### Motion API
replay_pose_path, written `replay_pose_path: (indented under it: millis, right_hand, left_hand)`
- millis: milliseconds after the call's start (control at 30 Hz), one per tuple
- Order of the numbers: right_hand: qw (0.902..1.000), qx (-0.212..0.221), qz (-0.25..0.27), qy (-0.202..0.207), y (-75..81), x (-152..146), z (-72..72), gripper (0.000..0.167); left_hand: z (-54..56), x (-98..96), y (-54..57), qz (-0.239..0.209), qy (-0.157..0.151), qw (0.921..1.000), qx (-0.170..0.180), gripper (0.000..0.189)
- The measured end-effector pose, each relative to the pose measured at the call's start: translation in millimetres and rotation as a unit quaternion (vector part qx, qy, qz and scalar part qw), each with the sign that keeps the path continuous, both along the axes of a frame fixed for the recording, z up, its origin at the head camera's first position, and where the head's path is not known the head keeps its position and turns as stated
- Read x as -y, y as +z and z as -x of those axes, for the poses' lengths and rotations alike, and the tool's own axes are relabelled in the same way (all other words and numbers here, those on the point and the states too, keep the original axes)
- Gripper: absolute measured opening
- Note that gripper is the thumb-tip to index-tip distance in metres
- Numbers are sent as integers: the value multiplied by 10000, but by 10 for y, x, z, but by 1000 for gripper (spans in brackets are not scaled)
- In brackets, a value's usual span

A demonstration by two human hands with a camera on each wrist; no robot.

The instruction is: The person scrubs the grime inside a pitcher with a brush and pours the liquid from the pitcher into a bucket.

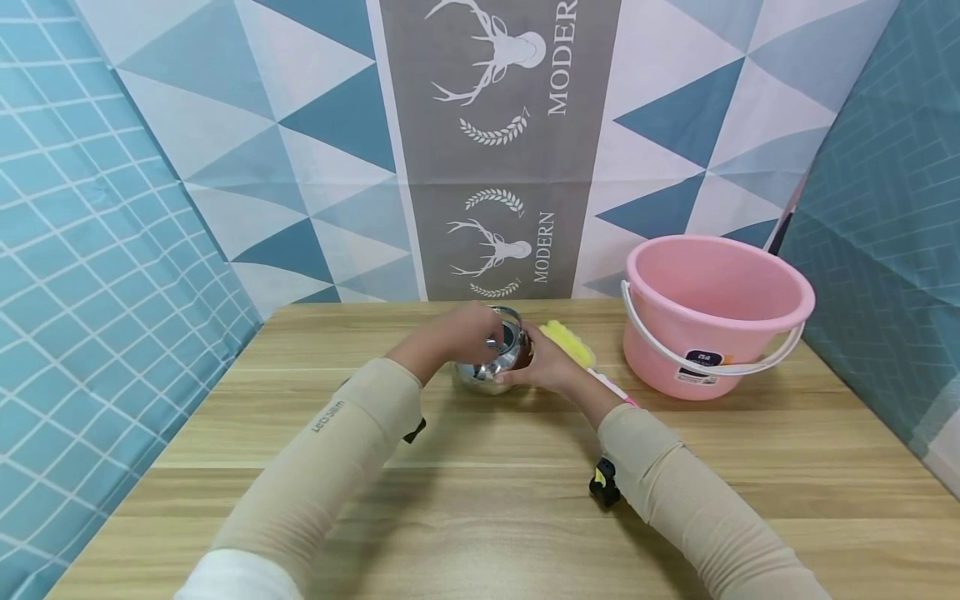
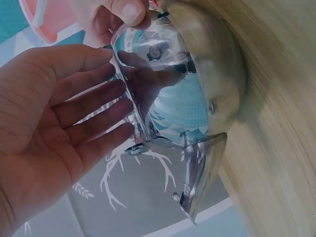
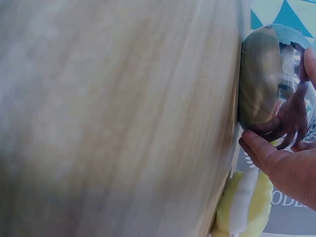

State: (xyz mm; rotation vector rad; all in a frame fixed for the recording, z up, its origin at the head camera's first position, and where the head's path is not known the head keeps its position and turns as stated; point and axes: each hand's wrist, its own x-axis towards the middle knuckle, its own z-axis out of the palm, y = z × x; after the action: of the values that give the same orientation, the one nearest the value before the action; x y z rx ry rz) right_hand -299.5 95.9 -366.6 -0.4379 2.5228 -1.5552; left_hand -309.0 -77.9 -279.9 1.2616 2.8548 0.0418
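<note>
A shiny steel kettle (image 1: 480,382) stands on the wooden table near its back edge. Its round mirror-like body (image 2: 173,106) and its spout (image 2: 200,170) show in the left wrist view. Over the kettle's top is my left hand (image 1: 467,332); its fingers (image 2: 101,118) reach out fairly straight to the upper rim, with the palm off the body. From the right side my right hand (image 1: 553,365) holds the kettle, thumb at the front and fingers behind. In the right wrist view those fingers (image 3: 264,150) lie against the kettle wall.
Just right of the kettle lies a yellow fluffy-headed brush (image 1: 567,342) with a white and pink handle. A pink bucket (image 1: 675,342) with a white bail handle stands at the back right. Patterned cloth (image 1: 315,167) hangs behind the table, and blue tiled sheeting (image 1: 90,250) hangs at the left.
</note>
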Motion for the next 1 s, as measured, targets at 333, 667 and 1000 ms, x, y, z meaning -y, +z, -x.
replay_pose_path:
  millis: [333, 667, 1000]
  right_hand:
    - [10000, 40, -25, 26, -7, -9, 0, 105]
    - [9999, 102, 69, 57, -6, -16, -6, 106]
    - [10000, 55, -50, -21, -2, -4, -5, 103]
  left_hand:
    - [22, -135, -2, 462, 636, 9944, 706, 19]
    - [15, -170, -12, 586, 589, 9945, 639, 22]
    - [-13, -164, 14, 616, 646, 9956, 300, 27]
